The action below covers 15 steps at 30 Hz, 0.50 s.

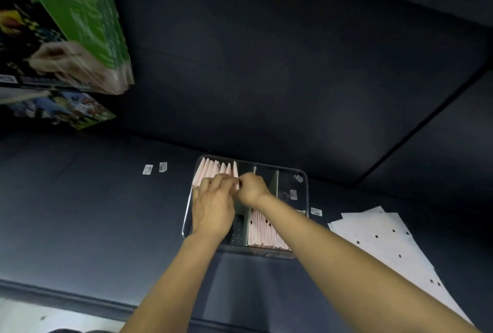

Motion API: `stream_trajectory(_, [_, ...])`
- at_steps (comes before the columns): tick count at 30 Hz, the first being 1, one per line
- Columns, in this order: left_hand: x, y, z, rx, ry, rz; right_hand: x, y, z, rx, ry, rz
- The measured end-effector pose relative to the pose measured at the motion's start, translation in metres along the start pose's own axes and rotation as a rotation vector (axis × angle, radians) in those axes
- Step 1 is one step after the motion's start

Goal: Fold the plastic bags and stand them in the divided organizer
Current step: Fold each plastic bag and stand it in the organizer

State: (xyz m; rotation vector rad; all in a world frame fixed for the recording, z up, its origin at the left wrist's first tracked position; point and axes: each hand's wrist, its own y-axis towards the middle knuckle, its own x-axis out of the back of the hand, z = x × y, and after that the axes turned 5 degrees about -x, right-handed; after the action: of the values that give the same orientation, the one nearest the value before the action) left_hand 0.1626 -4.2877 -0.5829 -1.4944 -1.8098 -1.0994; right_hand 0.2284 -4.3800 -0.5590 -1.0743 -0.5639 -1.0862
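A clear divided organizer [306,188] sits on a dark surface in the middle of the head view. Several folded pale pink bags [210,170] stand in its left compartment. More folded bags [262,230] stand in the near middle compartment. My left hand [212,208] lies over the left compartment, fingers bent onto the bag tops. My right hand [252,187] meets it from the right and pinches the rightmost folded bag [235,172] in that row. The right compartment holds no bags.
A pile of flat white bags with black dots [384,236] lies to the right of the organizer. Small white labels [147,169] lie on the surface at its left. Green printed packages [80,26] hang at the upper left.
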Motion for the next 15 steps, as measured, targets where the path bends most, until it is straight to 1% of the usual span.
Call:
stream_trajectory(3, [-0.001,0.001,0.001,-0.016,0.085,0.099,0.002,-0.004,-0.006,0.058,0.035,0.094])
stream_trajectory(5, [-0.002,0.000,0.002,0.003,0.142,0.143,0.004,-0.013,-0.016,0.104,0.176,0.116])
stream_trajectory(8, [0.001,-0.001,-0.004,0.002,0.160,0.124,0.017,-0.040,-0.050,0.144,0.395,0.030])
stream_trajectory(10, [0.004,-0.002,-0.016,-0.040,0.135,0.064,0.029,-0.063,-0.093,0.151,0.445,-0.037])
stream_trajectory(11, [0.004,-0.003,-0.024,-0.091,0.107,0.035,0.037,-0.076,-0.119,0.138,0.443,-0.074])
stream_trajectory(13, [0.001,-0.007,-0.044,-0.218,0.022,0.000,0.051,-0.105,-0.180,0.046,0.422,-0.151])
stream_trajectory(15, [-0.008,-0.016,-0.070,-0.338,-0.041,0.030,0.061,-0.136,-0.243,-0.083,0.380,-0.210])
